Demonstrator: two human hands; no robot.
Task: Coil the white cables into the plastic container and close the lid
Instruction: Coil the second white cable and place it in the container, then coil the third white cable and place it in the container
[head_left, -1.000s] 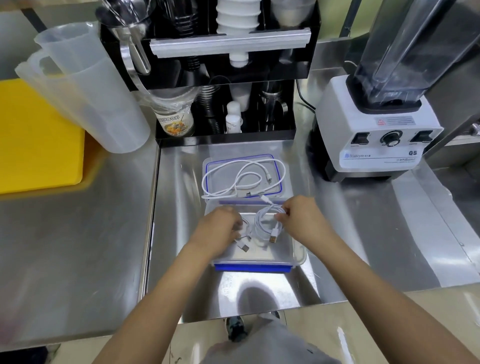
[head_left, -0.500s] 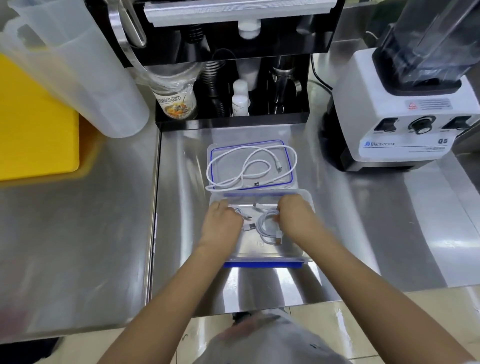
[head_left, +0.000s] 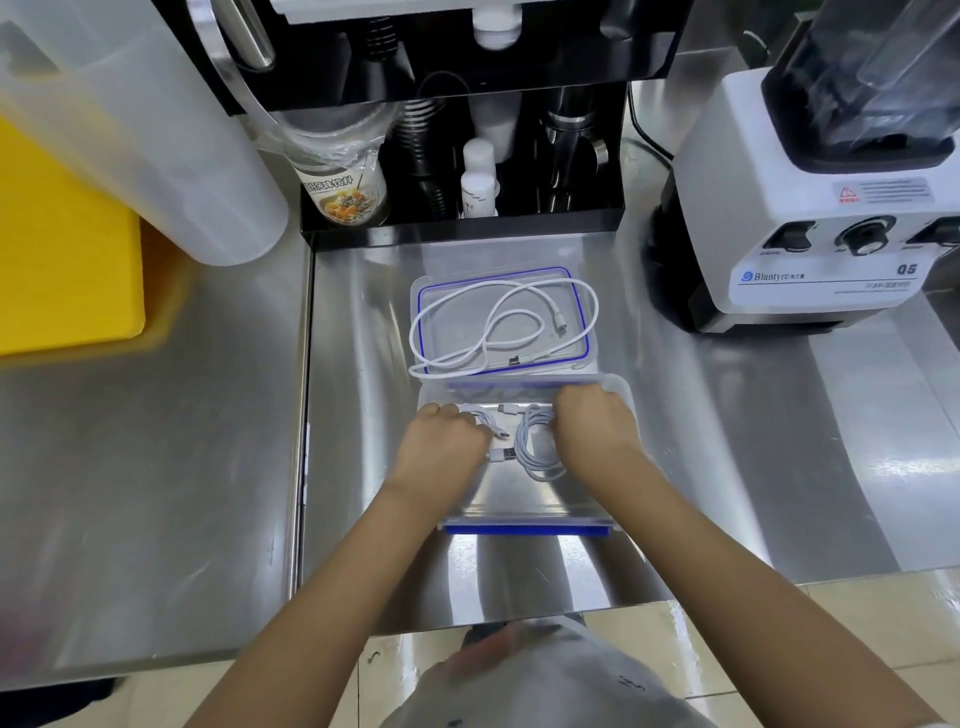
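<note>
The clear plastic container (head_left: 524, 499), blue-edged at its near rim, sat on the steel table (head_left: 156, 467). Inside it lay a coiled white cable (head_left: 535, 441), which the left hand (head_left: 441, 452) and right hand (head_left: 592, 431) both gripped with curled fingers. Just beyond, touching the container's far edge, the blue-sealed lid (head_left: 501, 322) carried a second white cable (head_left: 498, 325) in loose loops.

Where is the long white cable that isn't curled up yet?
In the head view, the loose white cable lies on the clear blue-rimmed lid, mid-counter, just behind the clear plastic container and left of the white blender.
</note>
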